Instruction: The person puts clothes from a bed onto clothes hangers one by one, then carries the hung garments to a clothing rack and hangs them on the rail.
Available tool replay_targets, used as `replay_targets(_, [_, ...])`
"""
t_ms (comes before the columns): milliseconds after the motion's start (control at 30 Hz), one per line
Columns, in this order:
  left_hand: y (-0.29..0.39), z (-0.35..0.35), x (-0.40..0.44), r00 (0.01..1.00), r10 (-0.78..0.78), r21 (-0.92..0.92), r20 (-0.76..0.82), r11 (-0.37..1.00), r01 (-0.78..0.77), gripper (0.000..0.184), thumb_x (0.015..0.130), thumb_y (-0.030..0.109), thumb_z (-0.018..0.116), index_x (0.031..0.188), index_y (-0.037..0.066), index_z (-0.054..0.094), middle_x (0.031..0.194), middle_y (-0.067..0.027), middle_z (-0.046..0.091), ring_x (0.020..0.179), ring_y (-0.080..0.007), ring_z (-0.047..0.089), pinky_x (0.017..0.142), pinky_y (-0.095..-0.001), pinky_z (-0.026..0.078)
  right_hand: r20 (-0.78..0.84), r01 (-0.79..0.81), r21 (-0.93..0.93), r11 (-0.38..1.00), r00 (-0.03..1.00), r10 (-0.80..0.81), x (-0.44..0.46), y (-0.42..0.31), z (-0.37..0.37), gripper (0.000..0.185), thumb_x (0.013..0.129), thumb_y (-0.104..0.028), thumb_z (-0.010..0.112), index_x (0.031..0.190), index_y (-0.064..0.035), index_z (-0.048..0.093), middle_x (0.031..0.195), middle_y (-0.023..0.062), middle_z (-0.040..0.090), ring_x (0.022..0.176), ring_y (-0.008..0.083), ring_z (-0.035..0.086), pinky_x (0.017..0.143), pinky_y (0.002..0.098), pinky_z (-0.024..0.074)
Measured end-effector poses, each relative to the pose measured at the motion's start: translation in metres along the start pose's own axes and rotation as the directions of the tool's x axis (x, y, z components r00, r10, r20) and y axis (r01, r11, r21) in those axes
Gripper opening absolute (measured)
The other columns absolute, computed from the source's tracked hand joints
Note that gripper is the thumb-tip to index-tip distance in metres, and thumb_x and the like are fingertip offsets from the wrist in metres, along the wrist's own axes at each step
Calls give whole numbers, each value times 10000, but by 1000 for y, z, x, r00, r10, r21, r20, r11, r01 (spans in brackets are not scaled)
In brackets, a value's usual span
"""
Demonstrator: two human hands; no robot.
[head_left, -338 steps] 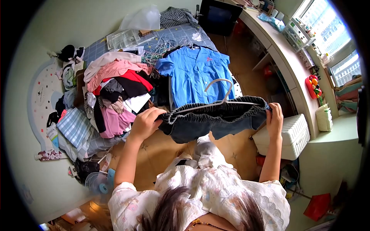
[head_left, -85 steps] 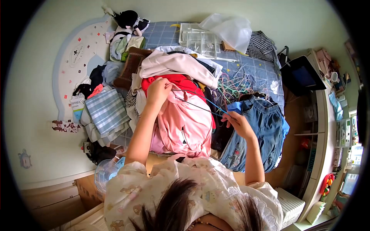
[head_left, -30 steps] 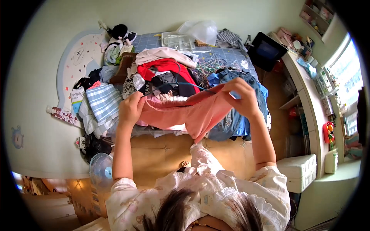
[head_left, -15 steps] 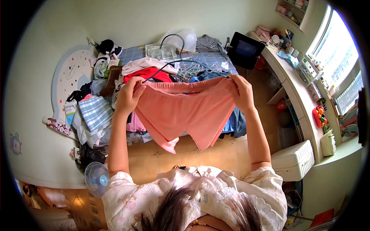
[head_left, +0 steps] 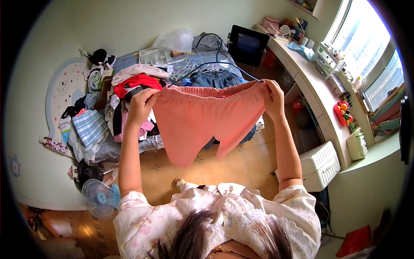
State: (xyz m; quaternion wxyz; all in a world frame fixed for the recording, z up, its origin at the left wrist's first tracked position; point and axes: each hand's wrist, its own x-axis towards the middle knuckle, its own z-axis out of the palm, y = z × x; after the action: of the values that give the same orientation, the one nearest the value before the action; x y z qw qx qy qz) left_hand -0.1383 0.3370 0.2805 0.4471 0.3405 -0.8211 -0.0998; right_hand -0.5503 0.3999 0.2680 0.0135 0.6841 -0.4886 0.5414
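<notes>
A pair of pink shorts (head_left: 211,116) with an elastic waistband hangs stretched out in front of me. My left hand (head_left: 143,105) pinches the left end of the waistband, and my right hand (head_left: 273,97) grips the right end. A dark clothes hanger (head_left: 217,63) spans the waist opening, its hook pointing up and away. Its right end meets the waistband by my right fingers; the left end lies partly behind the cloth near my left hand.
Behind the shorts, a bed with a blue cover (head_left: 129,59) carries a heap of clothes (head_left: 140,80) and several hangers. A long desk (head_left: 317,97) runs along the window side. A white suitcase (head_left: 320,166) stands at the right, a fan (head_left: 101,197) at the lower left.
My view has turned to the right, so the room appears shifted left. The shorts hang flatter, with the waistband pulled straighter, and the hanger hook has swung right. Both hands keep their hold.
</notes>
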Motion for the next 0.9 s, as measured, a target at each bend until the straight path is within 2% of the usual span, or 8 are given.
replay_targets(100, [16, 25, 2, 999, 41, 8, -32, 999, -40, 97, 862, 71, 620, 931, 6, 638, 792, -129, 642, 697, -234, 630, 632, -302, 480, -63, 20, -13, 1000, 998, -21, -9, 18, -24, 168, 807, 38, 562, 959, 13, 629, 790, 137, 585, 711, 262, 571, 612, 296, 456])
replay_targets(200, [27, 44, -1, 984, -153, -43, 89, 987, 157, 101, 844, 80, 646, 919, 13, 659, 809, -116, 660, 722, -205, 640, 631, -289, 488, -48, 7, -68, 998, 999, -11, -17, 31, -45, 169, 797, 40, 570, 954, 14, 629, 775, 135, 576, 688, 256, 559, 598, 296, 445])
replay_targets(300, [26, 63, 5, 984, -102, -90, 144, 989, 115, 119, 791, 52, 684, 901, 8, 673, 796, -78, 667, 719, -150, 631, 625, -262, 471, -42, 21, -59, 998, 999, -23, -19, 46, -54, 177, 786, 49, 574, 952, 18, 627, 757, 131, 564, 669, 264, 541, 585, 307, 440])
replay_targets(467, [4, 85, 24, 962, -27, 10, 273, 1000, 26, 102, 766, 36, 691, 864, 15, 674, 836, -89, 684, 748, -196, 655, 662, -288, 500, 15, -22, -108, 994, 1000, 24, -13, 76, -52, 180, 788, 56, 568, 954, 18, 625, 759, 132, 564, 684, 269, 543, 581, 306, 443])
replay_targets(533, [-8, 92, 35, 956, -10, 21, 294, 1000, 4, 120, 774, 96, 692, 872, 32, 667, 825, -105, 673, 736, -241, 653, 664, -315, 513, 37, -13, -128, 992, 999, 18, -4, 85, -47, 183, 789, 57, 565, 959, 19, 623, 762, 133, 564, 693, 268, 548, 578, 303, 446])
replay_targets(633, [-23, 103, 55, 949, -35, -10, 314, 999, 40, 113, 778, 94, 687, 870, 35, 660, 819, -103, 672, 720, -236, 653, 650, -313, 513, 43, -85, -103, 991, 995, 89, 5, 104, -37, 182, 801, 54, 561, 969, 18, 621, 777, 128, 564, 701, 258, 553, 570, 297, 450])
replay_targets(733, [-45, 117, 72, 941, 35, -2, 336, 999, -37, 105, 782, 92, 680, 865, 34, 651, 804, -102, 664, 717, -246, 651, 639, -317, 512, 61, -159, -128, 979, 984, 168, 11, 128, -25, 177, 814, 47, 562, 978, 12, 620, 801, 117, 561, 711, 245, 558, 566, 291, 454])
replay_targets(900, [-80, 141, 90, 929, 18, -27, 371, 1000, -9, 111, 766, 79, 696, 851, 28, 646, 791, -103, 654, 712, -238, 642, 654, -321, 508, 74, -230, -109, 967, 968, 239, 13, 166, 0, 176, 827, 32, 563, 991, 3, 620, 826, 111, 555, 722, 239, 564, 583, 284, 464])
